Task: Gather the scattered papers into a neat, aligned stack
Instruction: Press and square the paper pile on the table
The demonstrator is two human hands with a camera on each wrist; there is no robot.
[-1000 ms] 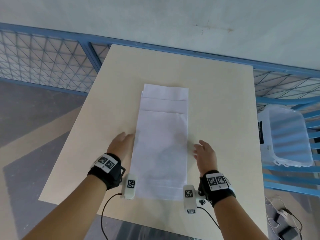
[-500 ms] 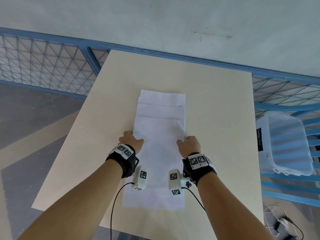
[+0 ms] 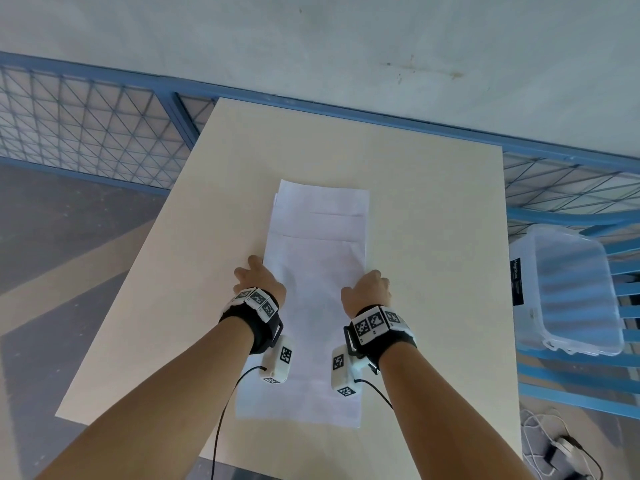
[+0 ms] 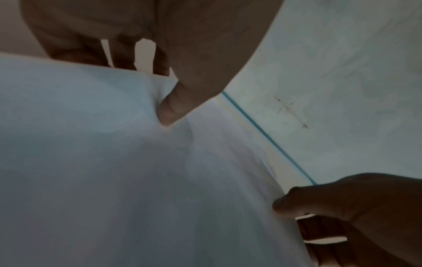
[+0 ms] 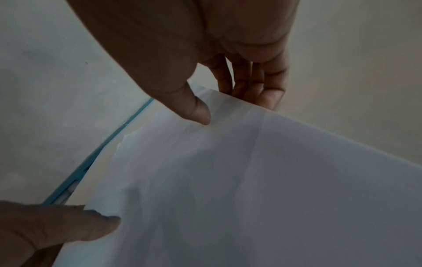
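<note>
Nearest, the left hand and right hand each pinch a long side edge of the white paper sheets, thumb on top and fingers curled beneath, as both wrist views show. The sheets lie lengthwise in one overlapping pile on the pale rectangular wooden bench, so the gathering looks largely done. Farther off, at least 3 stepped top edges still show, and squaring those ends is what remains, I judge.
</note>
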